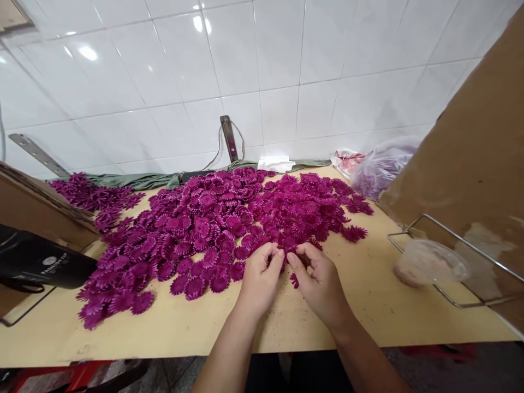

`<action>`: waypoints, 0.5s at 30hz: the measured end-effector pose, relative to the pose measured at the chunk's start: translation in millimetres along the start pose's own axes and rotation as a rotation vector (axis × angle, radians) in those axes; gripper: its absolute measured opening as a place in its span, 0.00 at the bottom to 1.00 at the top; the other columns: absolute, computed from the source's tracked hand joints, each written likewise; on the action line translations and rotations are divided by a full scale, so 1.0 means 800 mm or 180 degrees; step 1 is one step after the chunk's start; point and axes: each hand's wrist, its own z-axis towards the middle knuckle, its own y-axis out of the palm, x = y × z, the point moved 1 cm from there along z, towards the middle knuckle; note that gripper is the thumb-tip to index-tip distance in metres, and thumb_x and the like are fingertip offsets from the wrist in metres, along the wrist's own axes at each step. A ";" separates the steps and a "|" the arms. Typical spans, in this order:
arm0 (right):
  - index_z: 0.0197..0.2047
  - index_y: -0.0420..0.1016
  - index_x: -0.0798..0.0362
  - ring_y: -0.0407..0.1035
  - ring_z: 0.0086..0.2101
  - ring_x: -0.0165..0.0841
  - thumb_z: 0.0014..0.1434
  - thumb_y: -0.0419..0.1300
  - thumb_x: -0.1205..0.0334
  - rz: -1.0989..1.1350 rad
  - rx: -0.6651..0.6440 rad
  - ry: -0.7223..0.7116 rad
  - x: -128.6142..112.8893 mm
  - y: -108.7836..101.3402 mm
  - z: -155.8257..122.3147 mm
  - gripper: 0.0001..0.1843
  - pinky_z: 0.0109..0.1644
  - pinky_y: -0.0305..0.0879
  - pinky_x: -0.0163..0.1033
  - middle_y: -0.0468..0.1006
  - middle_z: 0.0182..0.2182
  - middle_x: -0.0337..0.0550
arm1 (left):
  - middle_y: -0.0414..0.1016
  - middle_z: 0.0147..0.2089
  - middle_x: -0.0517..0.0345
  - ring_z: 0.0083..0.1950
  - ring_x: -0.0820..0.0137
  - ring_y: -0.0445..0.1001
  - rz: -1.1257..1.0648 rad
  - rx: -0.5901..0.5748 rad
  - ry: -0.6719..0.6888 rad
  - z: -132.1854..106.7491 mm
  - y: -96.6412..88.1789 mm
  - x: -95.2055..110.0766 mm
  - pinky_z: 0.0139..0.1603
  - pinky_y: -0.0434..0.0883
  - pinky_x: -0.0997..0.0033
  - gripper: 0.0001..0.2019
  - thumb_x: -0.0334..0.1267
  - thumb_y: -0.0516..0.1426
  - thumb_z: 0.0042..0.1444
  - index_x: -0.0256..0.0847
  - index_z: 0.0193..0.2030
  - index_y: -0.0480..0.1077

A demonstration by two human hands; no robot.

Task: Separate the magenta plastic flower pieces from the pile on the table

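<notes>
My left hand [264, 273] and my right hand [317, 278] meet in front of a big heap of purple flower heads [208, 226]. Thumb and fingers are pinched together on both hands, with the tips almost touching. Purple shows between the fingertips, apparently one flower head held by both hands, though it blends with the heap behind. Under the right fingers, purple petals [294, 280] stick out; I cannot tell whether they are held or lie on the table. The flower heads are round with fringed, ribbed petals, and many overlap.
A pale yellow tabletop [196, 330] carries everything. At left stand a black cup [45, 259] and cardboard; star-shaped purple pieces [92, 194] lie behind. On the right are a clear plastic container [432, 262], a wire frame [470, 237], a tall cardboard sheet [466, 158] and a plastic bag [380, 166].
</notes>
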 end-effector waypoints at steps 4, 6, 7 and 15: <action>0.25 0.62 0.52 0.60 0.22 0.28 0.58 0.51 0.64 0.0217 0.0283 -0.0388 -0.011 -0.006 -0.017 0.09 0.25 0.59 0.33 0.63 0.20 0.36 | 0.57 0.21 0.65 0.25 0.74 0.57 0.0127 0.0861 0.0095 0.021 -0.027 -0.008 0.26 0.56 0.75 0.12 0.40 0.52 0.50 0.41 0.19 0.58; 0.27 0.64 0.52 0.63 0.25 0.29 0.58 0.52 0.65 0.0469 0.0345 -0.0457 -0.014 -0.013 -0.027 0.08 0.28 0.61 0.33 0.67 0.23 0.38 | 0.54 0.18 0.67 0.22 0.74 0.55 0.0104 0.1599 -0.0084 0.037 -0.052 -0.012 0.24 0.56 0.75 0.12 0.40 0.51 0.51 0.42 0.19 0.55; 0.27 0.65 0.52 0.63 0.26 0.29 0.58 0.52 0.65 0.0597 0.0322 -0.0369 -0.013 -0.017 -0.030 0.08 0.28 0.61 0.32 0.67 0.23 0.38 | 0.54 0.18 0.67 0.21 0.74 0.55 0.0103 0.1683 -0.0110 0.045 -0.061 -0.012 0.24 0.56 0.75 0.12 0.40 0.50 0.51 0.42 0.19 0.55; 0.28 0.69 0.52 0.62 0.23 0.27 0.52 0.60 0.53 0.1553 0.0110 0.0826 0.018 -0.023 -0.016 0.11 0.26 0.63 0.32 0.68 0.21 0.36 | 0.68 0.50 0.44 0.50 0.61 0.69 0.1039 0.1207 0.0201 0.090 -0.046 0.004 0.54 0.63 0.60 0.20 0.26 0.57 0.43 0.36 0.47 0.66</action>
